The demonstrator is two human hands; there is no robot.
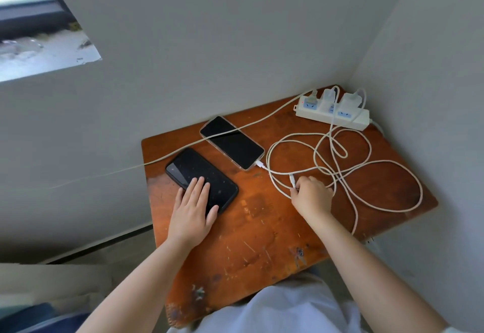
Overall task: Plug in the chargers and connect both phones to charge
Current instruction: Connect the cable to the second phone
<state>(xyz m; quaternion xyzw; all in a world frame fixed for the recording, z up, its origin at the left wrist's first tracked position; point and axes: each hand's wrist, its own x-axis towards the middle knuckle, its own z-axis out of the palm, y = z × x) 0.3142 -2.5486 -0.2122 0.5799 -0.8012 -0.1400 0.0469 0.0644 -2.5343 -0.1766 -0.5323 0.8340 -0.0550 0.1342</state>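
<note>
Two phones lie screen-up on the worn wooden table (256, 228). The far phone (231, 142), with a pale case, has a white cable plugged into its lower end. The near black phone (199, 175) has no cable in it; my left hand (192, 208) rests flat on its near end. My right hand (311, 196) pinches the free white cable end (292, 180), connector pointing away from me, right of the black phone. Two white chargers (337, 99) sit in the white power strip (332, 112) at the far right corner. Their cables (366, 173) loop loosely over the table.
A third cable (162, 157) runs from the strip's left socket across the far phone and off the table's left edge. Walls close in behind and to the right of the table. A window sill (47, 50) is at upper left.
</note>
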